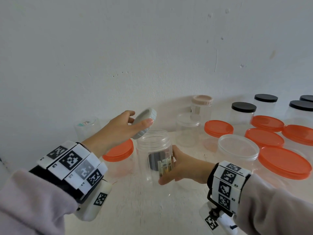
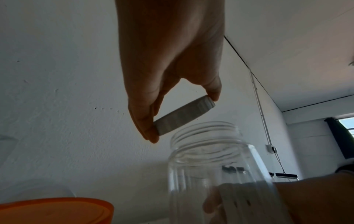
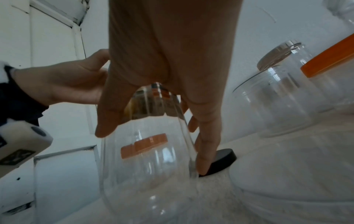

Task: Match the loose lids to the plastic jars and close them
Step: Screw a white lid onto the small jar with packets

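Capping step, judging by the head view: left hand (image 1: pixel 116 128) pinches a grey ribbed lid (image 1: pixel 145 123), tilted, just above the open mouth of a clear jar (image 1: pixel 153 155). Right hand (image 1: pixel 182 167) wraps the jar's side, steadying it on the tabletop (image 1: pixel 135 209). Orange lids (image 1: pixel 264 137) and open jars sit beyond the right hand.

Left wrist view: thumb and fingertips (image 2: pixel 148 133) grip the lid's knurled rim; threaded neck (image 2: pixel 205 133) sits directly below.

Right wrist view: fingers (image 3: pixel 206 144) curl round thin, smooth, transparent wall; black lid (image 3: pixel 223 160) lies just past the fingertips.

Risk: lid goes on tilted and cross-threads, or the thin wall flexes under the squeeze and the jar slips.
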{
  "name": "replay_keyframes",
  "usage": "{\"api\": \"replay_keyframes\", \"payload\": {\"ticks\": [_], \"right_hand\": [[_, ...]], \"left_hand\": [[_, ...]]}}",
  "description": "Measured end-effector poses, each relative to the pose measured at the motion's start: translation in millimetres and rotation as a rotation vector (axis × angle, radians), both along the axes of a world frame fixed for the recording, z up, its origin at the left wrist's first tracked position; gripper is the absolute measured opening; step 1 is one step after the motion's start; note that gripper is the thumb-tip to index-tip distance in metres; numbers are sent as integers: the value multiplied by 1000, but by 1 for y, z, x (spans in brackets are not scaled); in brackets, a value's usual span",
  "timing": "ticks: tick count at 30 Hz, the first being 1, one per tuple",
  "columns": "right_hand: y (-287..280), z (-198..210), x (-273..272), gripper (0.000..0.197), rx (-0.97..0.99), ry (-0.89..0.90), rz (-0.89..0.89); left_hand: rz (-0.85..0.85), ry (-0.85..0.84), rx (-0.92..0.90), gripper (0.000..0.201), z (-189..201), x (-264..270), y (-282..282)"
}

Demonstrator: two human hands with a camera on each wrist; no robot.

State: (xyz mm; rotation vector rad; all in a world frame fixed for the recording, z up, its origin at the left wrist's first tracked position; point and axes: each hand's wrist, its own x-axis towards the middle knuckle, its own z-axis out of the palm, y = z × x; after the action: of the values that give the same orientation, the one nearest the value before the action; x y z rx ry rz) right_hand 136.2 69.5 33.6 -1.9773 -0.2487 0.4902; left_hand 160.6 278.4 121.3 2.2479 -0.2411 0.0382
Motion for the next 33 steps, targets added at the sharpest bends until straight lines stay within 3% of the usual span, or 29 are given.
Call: {"api": "replay_keyframes", "payload": {"ticks": [8, 12, 22, 28, 33], "right_hand": [[-1, -8, -5, 100, 43, -54, 47], [-2, -4, -5, 104, 62, -68, 55], [-4, 1, -7, 102, 66, -132, 69], [-3, 1, -6, 105, 32, -139, 65], [-14, 25, -5, 109, 32, -137, 73]], "left_hand": [[-214, -30, 225, 117, 1, -15, -13], [-236, -77, 333, 98, -1, -18, -20], [-222, -62, 341, 94, -8, -19, -18], [-268, -35, 248, 90, -17, -22, -14], [-251, 81, 8, 136, -38, -21, -1]]}}
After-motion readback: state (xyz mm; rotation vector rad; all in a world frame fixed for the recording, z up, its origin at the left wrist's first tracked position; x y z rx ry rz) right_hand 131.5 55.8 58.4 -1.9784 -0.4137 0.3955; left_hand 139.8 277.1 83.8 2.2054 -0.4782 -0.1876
